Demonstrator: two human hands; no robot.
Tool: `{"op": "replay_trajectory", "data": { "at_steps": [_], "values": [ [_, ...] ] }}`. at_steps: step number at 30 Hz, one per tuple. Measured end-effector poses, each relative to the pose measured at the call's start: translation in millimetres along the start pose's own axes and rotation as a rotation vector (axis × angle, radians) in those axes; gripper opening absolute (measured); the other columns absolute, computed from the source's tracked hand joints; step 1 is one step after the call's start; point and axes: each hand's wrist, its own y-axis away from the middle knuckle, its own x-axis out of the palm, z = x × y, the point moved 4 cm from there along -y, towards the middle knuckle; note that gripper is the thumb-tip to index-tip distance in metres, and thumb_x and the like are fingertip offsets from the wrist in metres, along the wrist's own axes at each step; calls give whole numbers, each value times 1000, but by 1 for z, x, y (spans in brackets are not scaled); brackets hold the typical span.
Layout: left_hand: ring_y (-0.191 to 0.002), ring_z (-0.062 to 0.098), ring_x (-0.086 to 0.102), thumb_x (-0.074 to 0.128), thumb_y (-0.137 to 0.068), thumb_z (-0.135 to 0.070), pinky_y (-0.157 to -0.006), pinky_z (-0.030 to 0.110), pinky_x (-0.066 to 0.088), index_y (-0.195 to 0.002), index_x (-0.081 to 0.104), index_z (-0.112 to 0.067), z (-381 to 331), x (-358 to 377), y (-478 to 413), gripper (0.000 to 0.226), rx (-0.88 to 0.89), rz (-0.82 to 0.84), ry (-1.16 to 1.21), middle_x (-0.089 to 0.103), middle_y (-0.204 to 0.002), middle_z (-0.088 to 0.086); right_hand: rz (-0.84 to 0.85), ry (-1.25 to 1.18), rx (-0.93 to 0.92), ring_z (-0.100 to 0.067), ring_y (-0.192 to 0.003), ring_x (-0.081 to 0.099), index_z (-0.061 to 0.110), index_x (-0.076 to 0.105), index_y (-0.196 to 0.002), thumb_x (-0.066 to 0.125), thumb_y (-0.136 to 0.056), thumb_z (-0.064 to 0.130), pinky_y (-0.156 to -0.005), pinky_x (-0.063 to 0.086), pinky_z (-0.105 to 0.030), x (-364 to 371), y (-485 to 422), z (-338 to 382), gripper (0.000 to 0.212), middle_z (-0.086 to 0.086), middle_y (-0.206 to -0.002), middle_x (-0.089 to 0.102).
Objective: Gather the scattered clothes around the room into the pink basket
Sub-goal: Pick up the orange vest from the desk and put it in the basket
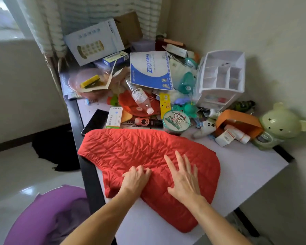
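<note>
The jacket (pixel 131 149) lies on the table (pixel 245 167) right in front of me. Both my hands are on it, left hand (pixel 135 177) beside right hand (pixel 184 181). Behind the jacket a phone (pixel 95 122) lies on the left, and further back a bottle (pixel 140 97) lies on a plate (pixel 129 107). A box of drawers (pixel 221 76) stands at the back right, a bear (pixel 281 121) nearer, by the right edge. The basket (pixel 42 213) is on the floor to my left, a cloth (pixel 55 147) behind it

We see a white table (pixel 245 165) with a black frame — a red quilted garment (pixel 140 152) lies flat on its near end, and behind it a black phone (pixel 95 122), a white organizer (pixel 221 76) and a green bear (pixel 283 121).
</note>
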Motion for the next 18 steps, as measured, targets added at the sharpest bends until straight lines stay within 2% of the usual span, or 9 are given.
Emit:
{"op": "replay_trajectory", "data": {
  "at_steps": [2, 3, 6, 9, 11, 13, 14, 16, 18],
  "values": [
    [-44, 26, 57, 92, -38, -14, -30, 27, 44, -74, 65, -19, 0, 2, -2, 45, 46, -83, 16, 56, -61, 4, 40, -25, -32, -33, -147, -7, 43, -9, -147, 77, -69, 40, -113, 14, -61, -1, -2, 2, 117, -2, -159, -15],
    [-37, 23, 53, 92, -29, -12, -27, 23, 37, -66, 64, -21, 2, 1, -4, 47, 70, -148, 36, 53, -54, 1, 58, -39, -37, -32, -146, -9, 44, -12, -147, 77, -68, 40, -113, 13, -61, -2, -2, 3, 119, -1, -159, -17],
    [-44, 24, 55, 86, -41, -9, -28, 26, 35, -85, 60, -21, 6, -16, 2, 52, 67, -236, 150, 55, -68, 1, 79, -78, -23, -32, -146, -11, 46, -21, -143, 77, -64, 44, -113, 14, -62, -6, -4, -5, 126, 0, -158, -22],
    [-70, 31, 58, 65, -58, -1, -41, 35, 42, -107, 43, -22, 3, -42, 9, 58, 43, -309, 326, 54, -96, 7, 85, -129, -3, -35, -146, -13, 45, -23, -143, 79, -58, 49, -112, 12, -63, -18, -13, -11, 134, -2, -157, -26],
    [-80, 35, 55, 53, -58, 4, -48, 39, 46, -109, 36, -21, -4, -60, 12, 60, 71, -385, 438, 48, -103, 10, 88, -152, -27, -34, -146, -13, 44, -24, -143, 81, -53, 51, -111, 9, -65, -27, -18, -9, 139, -2, -158, -23],
    [-83, 35, 53, 47, -57, 7, -57, 43, 49, -109, 36, -18, -12, -81, 17, 59, 141, -457, 520, 44, -105, 9, 88, -188, -68, -29, -147, -6, 40, -18, -147, 82, -51, 51, -112, 7, -63, -37, -20, -7, 138, 1, -161, -8],
    [-83, 35, 52, 46, -57, 7, -60, 43, 49, -110, 38, -16, -14, -89, 19, 58, 171, -480, 548, 43, -105, 8, 71, -226, -78, -26, -148, 5, 36, -7, -150, 80, -53, 48, -112, 7, -60, -40, -20, -8, 131, 1, -160, 9],
    [-84, 33, 53, 47, -57, 3, -64, 39, 48, -113, 41, -13, -17, -100, 23, 59, 220, -492, 583, 44, -108, 7, -53, -301, -86, -22, -134, 40, 29, 26, -143, 71, -62, 36, -111, 18, -55, -50, -19, -13, 94, 0, -140, 49],
    [-89, 29, 52, 54, -58, -9, -67, 37, 48, -116, 40, -14, -20, -110, 30, 60, 293, -459, 560, 42, -111, 4, -298, -311, -97, -25, -104, 62, 27, 47, -116, 58, -64, 18, -95, 38, -48, -62, -15, -19, 54, 2, -103, 67]
  ]
}}
